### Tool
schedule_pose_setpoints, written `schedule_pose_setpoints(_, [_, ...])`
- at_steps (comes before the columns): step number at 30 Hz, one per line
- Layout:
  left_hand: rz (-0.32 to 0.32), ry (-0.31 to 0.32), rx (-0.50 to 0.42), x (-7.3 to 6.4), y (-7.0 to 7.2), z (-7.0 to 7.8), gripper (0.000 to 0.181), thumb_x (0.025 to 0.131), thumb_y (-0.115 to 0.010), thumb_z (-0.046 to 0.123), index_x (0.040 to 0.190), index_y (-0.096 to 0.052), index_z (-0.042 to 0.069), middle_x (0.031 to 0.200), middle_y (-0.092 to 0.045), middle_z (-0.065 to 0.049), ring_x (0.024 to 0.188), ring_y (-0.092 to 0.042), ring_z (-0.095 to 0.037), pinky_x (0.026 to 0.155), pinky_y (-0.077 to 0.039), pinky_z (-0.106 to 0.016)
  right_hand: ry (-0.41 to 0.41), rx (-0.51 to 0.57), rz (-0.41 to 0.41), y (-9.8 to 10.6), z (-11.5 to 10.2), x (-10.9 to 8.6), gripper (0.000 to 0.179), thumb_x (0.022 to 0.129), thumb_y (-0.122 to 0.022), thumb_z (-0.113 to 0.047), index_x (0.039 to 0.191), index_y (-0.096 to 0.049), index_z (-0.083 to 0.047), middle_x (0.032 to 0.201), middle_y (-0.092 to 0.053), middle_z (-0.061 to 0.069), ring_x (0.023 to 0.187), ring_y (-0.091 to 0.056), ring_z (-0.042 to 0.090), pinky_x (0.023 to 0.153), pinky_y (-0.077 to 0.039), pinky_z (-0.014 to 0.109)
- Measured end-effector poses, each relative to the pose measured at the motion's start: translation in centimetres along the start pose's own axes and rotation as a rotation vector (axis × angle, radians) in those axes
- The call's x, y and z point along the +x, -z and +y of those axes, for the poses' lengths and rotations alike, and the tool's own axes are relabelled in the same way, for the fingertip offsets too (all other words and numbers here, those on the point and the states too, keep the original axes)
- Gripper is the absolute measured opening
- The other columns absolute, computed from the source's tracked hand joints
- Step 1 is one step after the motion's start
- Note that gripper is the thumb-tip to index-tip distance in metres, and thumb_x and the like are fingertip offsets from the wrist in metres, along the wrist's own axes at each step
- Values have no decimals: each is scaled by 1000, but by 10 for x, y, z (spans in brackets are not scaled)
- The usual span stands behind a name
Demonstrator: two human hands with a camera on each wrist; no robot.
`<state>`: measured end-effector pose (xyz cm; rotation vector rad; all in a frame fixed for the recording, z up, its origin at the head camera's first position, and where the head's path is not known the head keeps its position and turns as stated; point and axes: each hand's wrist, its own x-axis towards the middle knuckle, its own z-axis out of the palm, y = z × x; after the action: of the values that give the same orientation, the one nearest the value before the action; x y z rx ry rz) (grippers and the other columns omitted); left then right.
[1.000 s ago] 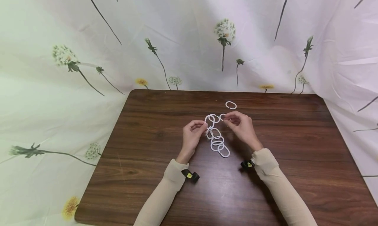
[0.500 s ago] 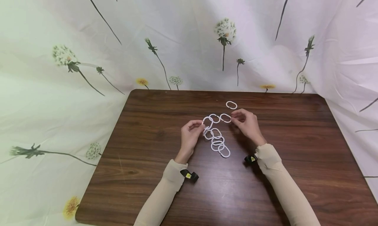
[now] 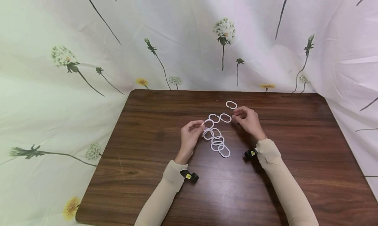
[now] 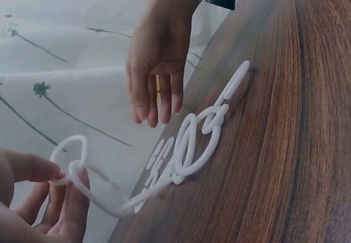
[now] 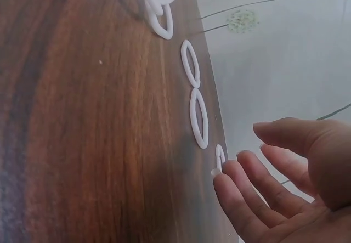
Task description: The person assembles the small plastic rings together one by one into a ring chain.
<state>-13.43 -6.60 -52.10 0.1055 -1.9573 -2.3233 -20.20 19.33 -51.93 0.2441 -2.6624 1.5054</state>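
Observation:
Several white oval plastic C-links are joined in a short chain (image 3: 218,141) lying on the table. My left hand (image 3: 190,137) pinches a link (image 4: 84,152) at the chain's far end between thumb and fingers. In the left wrist view that link is lifted off the table, threaded through another link. My right hand (image 3: 248,122) is right of a loose link (image 3: 225,113), its fingers loosely bent and holding nothing. A second loose link (image 3: 215,122) lies left of that one. Another link (image 3: 230,101) rests farther back, just beyond the right fingertips.
The brown wood-grain table (image 3: 133,137) extends under both arms. A white curtain (image 3: 189,55) printed with dandelions hangs behind it and along its sides. Black straps with small cameras (image 3: 251,153) sit on both wrists.
My right hand has let go of the nearest loose link and drawn back to the right. My left hand has shifted slightly left, with its link moved away from the loose ones.

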Motion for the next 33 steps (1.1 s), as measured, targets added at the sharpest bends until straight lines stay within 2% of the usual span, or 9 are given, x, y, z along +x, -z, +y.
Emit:
schedule_pose_setpoints(8, [-8,22,9,0,0,-1,22,91,-77,0,111,-74,-9,101,-76,-29,77,-76,-12,71,-64,-20,-27,3,-24,-3,5,4,27,94,-75,-4,118,-70,5,110,-75,26,96,-75,41,64,-53,7])
schedule_pose_setpoints(12, [4,24,13,0,0,-2,22,90,-80,4,108,-75,-8,94,-79,-20,79,-77,-15,71,-65,-22,-38,5,-39,-6,9,5,27,95,-75,-5,119,-69,4,111,-75,27,100,-75,42,65,-52,6])
schedule_pose_setpoints(17, [-2,26,-13,0,-1,-3,23,89,-81,3,104,-72,-11,83,-79,-3,76,-76,-9,69,-64,-19,-46,22,-60,-10,11,5,29,94,-75,-6,120,-69,4,112,-75,26,100,-75,40,71,-51,5])
schedule_pose_setpoints(26, [6,30,3,-1,1,-4,21,90,-80,4,102,-72,-12,80,-76,2,75,-73,-6,68,-64,-18,-67,10,-59,-17,11,6,31,91,-78,-6,119,-69,3,112,-76,24,100,-76,37,72,-50,4])
schedule_pose_setpoints(29, [8,29,6,-1,2,-4,22,90,-80,3,102,-71,-12,80,-75,4,75,-72,-5,67,-64,-18,-78,-4,-48,-19,11,7,33,89,-80,-7,119,-69,3,112,-76,23,100,-76,36,74,-52,7])
schedule_pose_setpoints(33, [9,26,-5,0,2,-4,21,89,-81,3,102,-71,-11,81,-75,0,74,-72,-7,68,-65,-19,-94,-27,-34,-22,10,8,39,87,-84,-10,120,-69,4,113,-75,24,100,-74,36,80,-58,19])
